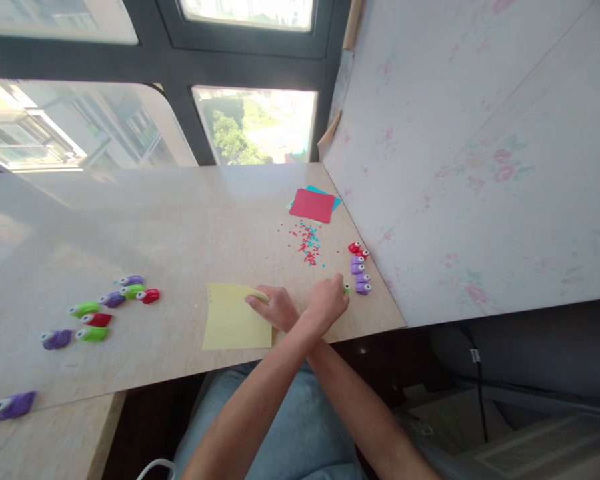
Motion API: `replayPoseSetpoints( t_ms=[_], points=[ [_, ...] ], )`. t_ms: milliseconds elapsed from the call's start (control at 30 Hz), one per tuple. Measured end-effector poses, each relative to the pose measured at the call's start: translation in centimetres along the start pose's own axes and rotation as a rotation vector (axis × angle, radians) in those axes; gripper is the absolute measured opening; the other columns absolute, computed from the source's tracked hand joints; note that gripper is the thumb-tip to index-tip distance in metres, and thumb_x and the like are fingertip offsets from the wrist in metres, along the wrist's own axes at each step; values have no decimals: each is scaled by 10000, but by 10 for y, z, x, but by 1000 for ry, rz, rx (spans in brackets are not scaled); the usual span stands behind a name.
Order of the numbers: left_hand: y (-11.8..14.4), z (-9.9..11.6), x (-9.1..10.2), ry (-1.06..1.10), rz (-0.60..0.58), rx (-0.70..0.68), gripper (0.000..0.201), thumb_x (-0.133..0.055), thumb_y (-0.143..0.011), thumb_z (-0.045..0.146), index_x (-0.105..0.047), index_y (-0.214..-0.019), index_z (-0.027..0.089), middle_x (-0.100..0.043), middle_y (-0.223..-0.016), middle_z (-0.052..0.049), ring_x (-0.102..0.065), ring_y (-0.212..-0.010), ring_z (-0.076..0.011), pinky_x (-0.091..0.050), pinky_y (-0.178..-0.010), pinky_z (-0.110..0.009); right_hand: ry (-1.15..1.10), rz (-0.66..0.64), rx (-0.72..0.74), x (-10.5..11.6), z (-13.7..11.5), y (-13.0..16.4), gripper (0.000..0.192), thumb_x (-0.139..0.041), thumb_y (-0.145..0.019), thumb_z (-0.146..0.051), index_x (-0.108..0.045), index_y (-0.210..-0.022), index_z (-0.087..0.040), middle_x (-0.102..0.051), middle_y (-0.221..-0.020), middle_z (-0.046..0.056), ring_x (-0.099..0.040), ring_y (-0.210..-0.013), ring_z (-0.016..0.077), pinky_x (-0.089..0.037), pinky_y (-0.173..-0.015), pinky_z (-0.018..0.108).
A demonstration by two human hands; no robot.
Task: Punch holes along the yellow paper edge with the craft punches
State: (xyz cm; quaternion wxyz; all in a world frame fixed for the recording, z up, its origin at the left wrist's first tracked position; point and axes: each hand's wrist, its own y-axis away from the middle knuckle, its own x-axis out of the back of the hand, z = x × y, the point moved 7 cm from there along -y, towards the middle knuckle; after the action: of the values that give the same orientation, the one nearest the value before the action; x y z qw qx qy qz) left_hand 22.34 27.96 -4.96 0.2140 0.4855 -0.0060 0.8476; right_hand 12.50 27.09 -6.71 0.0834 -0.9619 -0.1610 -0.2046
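My forearms cross, the left one over the right. My left hand (327,301) is on the right side of the table, its fingers closed on a small green craft hole punch (347,288) that they mostly cover. My right hand (276,308) pinches the upper right edge of a yellow sheet of paper (235,323), and the paper curls up there. Small holes run along the sheet's top left edge. Just right of my left hand stand several purple punches (363,283) in a line, with red punches (355,247) at its far end.
Red and blue paper bits (309,243) lie scattered beyond my hands. Behind them is a small stack of coloured cards, a red card (312,205) on top. More purple, green and red punches (96,320) sit at the left. A papered wall (460,167) bounds the table's right.
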Motion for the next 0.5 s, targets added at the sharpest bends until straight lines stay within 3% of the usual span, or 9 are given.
replayPoseSetpoints(
  t_ms=[300,500],
  points=[
    [-59,-8,13,260,181,26,422,-506,-862,162,-508,-1281,112,-704,-1019,-166,-667,-981,-272,-493,-805,-340,-35,2,-48,-5,17,-1,247,-590,-882,-389,-677,-769,-186,-621,-662,-23,-503,-599,117,-354,-539,214],
    [-46,-13,23,395,265,-14,440,-519,-847,118,-510,-1287,121,-707,-1024,-126,-654,-994,-239,-486,-870,-335,39,-36,-50,-9,13,-2,204,-595,-881,-354,-710,-805,-203,-659,-707,-21,-533,-643,122,-373,-574,216]
  ],
)
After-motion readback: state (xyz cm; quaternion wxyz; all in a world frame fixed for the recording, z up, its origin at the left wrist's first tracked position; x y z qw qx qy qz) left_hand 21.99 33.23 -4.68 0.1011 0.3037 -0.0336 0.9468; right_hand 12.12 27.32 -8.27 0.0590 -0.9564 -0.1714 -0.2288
